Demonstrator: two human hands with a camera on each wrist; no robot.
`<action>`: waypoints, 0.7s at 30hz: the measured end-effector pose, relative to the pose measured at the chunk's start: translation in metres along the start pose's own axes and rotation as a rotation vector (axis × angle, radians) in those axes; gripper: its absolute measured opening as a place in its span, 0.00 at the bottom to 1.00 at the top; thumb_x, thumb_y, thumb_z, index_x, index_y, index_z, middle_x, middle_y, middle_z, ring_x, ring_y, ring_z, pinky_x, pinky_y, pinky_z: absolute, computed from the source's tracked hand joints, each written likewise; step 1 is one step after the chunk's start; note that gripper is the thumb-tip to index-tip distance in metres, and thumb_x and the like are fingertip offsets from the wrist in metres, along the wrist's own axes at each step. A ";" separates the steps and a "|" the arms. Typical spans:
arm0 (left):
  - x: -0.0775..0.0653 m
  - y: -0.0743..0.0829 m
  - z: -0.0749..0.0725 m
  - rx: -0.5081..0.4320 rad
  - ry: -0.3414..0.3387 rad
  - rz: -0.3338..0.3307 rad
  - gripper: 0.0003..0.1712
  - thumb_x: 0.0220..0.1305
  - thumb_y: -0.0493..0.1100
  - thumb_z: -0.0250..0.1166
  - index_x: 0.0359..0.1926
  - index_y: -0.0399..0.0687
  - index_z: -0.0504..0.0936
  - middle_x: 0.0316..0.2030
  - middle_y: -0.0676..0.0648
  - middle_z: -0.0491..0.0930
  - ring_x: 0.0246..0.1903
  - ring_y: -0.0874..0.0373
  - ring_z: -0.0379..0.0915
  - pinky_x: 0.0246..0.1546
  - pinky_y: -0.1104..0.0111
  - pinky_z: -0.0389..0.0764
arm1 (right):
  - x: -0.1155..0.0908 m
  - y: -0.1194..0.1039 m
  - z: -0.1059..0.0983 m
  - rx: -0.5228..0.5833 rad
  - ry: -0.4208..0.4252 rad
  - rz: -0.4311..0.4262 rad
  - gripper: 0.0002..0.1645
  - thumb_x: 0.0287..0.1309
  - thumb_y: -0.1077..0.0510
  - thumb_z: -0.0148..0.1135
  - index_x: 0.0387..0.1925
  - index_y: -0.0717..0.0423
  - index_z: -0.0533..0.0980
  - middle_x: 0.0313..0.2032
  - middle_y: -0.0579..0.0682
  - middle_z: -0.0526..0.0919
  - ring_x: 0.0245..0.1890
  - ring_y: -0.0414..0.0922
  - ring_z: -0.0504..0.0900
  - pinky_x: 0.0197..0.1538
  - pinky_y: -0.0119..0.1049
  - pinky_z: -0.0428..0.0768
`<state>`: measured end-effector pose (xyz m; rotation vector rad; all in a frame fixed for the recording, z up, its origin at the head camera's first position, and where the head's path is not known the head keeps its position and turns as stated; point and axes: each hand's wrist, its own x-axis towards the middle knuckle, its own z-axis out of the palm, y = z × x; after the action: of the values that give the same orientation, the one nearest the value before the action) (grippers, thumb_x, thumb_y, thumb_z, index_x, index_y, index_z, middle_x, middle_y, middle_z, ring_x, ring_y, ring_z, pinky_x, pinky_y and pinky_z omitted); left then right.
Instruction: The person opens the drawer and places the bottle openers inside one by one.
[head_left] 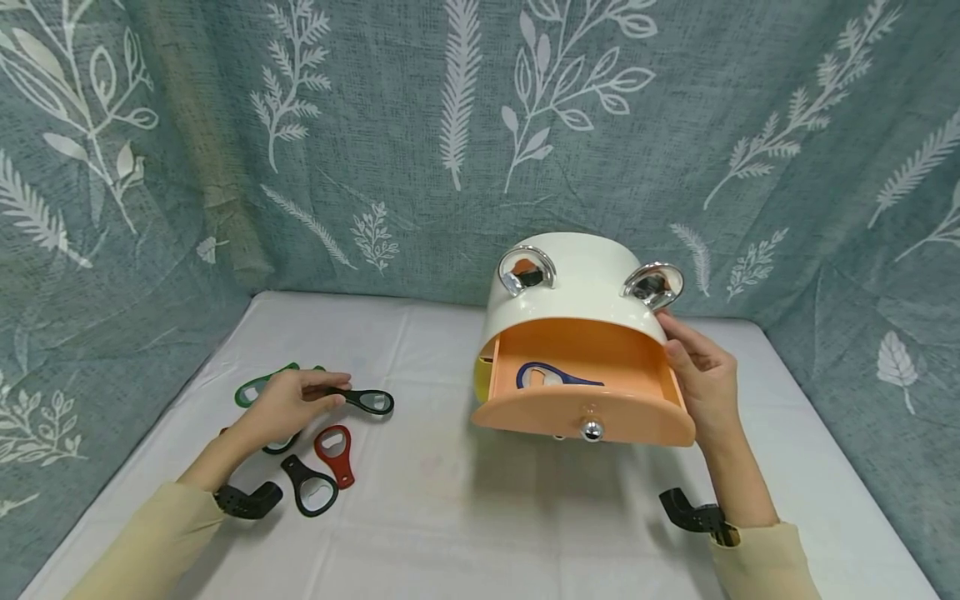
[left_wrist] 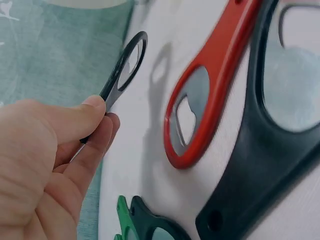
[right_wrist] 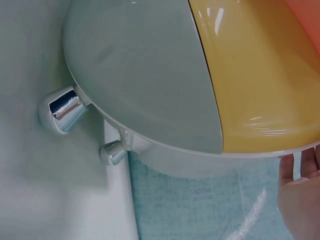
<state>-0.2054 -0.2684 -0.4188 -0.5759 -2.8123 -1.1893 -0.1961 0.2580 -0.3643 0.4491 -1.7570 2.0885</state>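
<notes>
Pinching a black bottle opener [left_wrist: 111, 91] by its handle, and pointing the ring end right, away from the palm! Gripping it narrowly between thumb and fingertips of the left hand [head_left: 288, 407], and holding it just off the white tabletop [head_left: 420, 517]. Seeing a red opener [head_left: 340, 467] just nearer than that grip, and finding a second black opener [head_left: 302, 478] right beside the red. Spotting a green opener [head_left: 270, 377] left of the grip, running partly behind the hand, and glimpsing a third black opener [head_left: 279, 451] below the palm, showing only part of its ring.

Looking well right of the grip now, and finding a blue opener [head_left: 570, 378] lying inside an open orange drawer [head_left: 525, 412]! Fronting that with a silver knob [head_left: 592, 430]. Meeting a rounded white cabinet [head_left: 581, 296] around the drawer, wearing two silver fittings [head_left: 654, 286], and touching its right side with the right hand [head_left: 703, 385], extending thumb and fingers. Ending farthest beyond the grip at a teal leaf-patterned curtain [head_left: 420, 167].
</notes>
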 end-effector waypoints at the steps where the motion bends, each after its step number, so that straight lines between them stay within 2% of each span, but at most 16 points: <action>1: -0.001 0.003 -0.001 -0.016 0.016 -0.001 0.21 0.65 0.37 0.67 0.57 0.31 0.79 0.47 0.40 0.83 0.48 0.46 0.80 0.45 0.70 0.81 | 0.000 0.000 0.000 0.001 0.000 0.000 0.18 0.68 0.65 0.59 0.58 0.64 0.78 0.57 0.52 0.80 0.59 0.46 0.75 0.54 0.34 0.78; 3: -0.004 0.009 -0.003 -0.055 0.059 -0.004 0.22 0.66 0.38 0.67 0.58 0.31 0.78 0.48 0.39 0.83 0.48 0.47 0.80 0.44 0.73 0.81 | 0.001 0.000 0.000 0.007 -0.003 -0.003 0.19 0.68 0.65 0.59 0.58 0.65 0.77 0.55 0.52 0.81 0.58 0.46 0.76 0.54 0.34 0.79; 5: -0.007 0.015 -0.004 -0.091 0.123 -0.004 0.23 0.67 0.39 0.66 0.60 0.32 0.77 0.49 0.39 0.83 0.48 0.56 0.81 0.42 0.77 0.80 | 0.001 0.000 0.000 0.012 -0.009 -0.009 0.20 0.68 0.64 0.59 0.59 0.67 0.76 0.53 0.52 0.83 0.57 0.46 0.77 0.53 0.34 0.79; 10: -0.011 0.041 -0.005 -0.181 0.334 -0.023 0.24 0.67 0.41 0.66 0.61 0.36 0.78 0.50 0.40 0.82 0.47 0.74 0.76 0.41 0.80 0.79 | 0.001 0.001 0.000 0.019 -0.020 -0.019 0.20 0.68 0.64 0.60 0.58 0.68 0.76 0.51 0.52 0.83 0.56 0.46 0.77 0.53 0.34 0.80; 13: -0.013 0.069 -0.003 -0.295 0.446 -0.029 0.23 0.66 0.41 0.67 0.60 0.39 0.79 0.50 0.42 0.83 0.48 0.71 0.77 0.43 0.79 0.79 | 0.001 0.001 0.000 0.013 -0.019 -0.020 0.19 0.68 0.65 0.60 0.58 0.67 0.77 0.52 0.52 0.83 0.57 0.46 0.77 0.53 0.33 0.79; 15: -0.014 0.090 0.000 -0.395 0.491 0.003 0.22 0.65 0.37 0.67 0.60 0.38 0.79 0.50 0.42 0.83 0.50 0.66 0.78 0.46 0.76 0.79 | 0.001 0.002 0.000 0.005 -0.013 -0.018 0.19 0.67 0.65 0.60 0.58 0.67 0.77 0.53 0.52 0.83 0.58 0.46 0.76 0.54 0.33 0.79; 18: -0.015 0.120 0.006 -0.500 0.519 0.070 0.22 0.64 0.32 0.67 0.59 0.36 0.79 0.50 0.41 0.83 0.51 0.59 0.79 0.48 0.73 0.78 | 0.001 0.002 -0.001 0.001 -0.010 -0.020 0.19 0.67 0.65 0.60 0.57 0.67 0.77 0.53 0.51 0.83 0.59 0.45 0.76 0.55 0.33 0.78; 21: -0.015 0.146 0.015 -0.551 0.515 0.115 0.22 0.63 0.29 0.67 0.58 0.35 0.80 0.50 0.40 0.82 0.52 0.56 0.78 0.50 0.70 0.78 | 0.003 0.001 -0.002 0.002 -0.010 -0.034 0.19 0.67 0.66 0.60 0.57 0.68 0.77 0.53 0.51 0.83 0.60 0.45 0.75 0.57 0.32 0.76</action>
<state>-0.1389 -0.1694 -0.3316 -0.3633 -2.0026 -1.7866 -0.1989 0.2596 -0.3643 0.4877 -1.7410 2.0684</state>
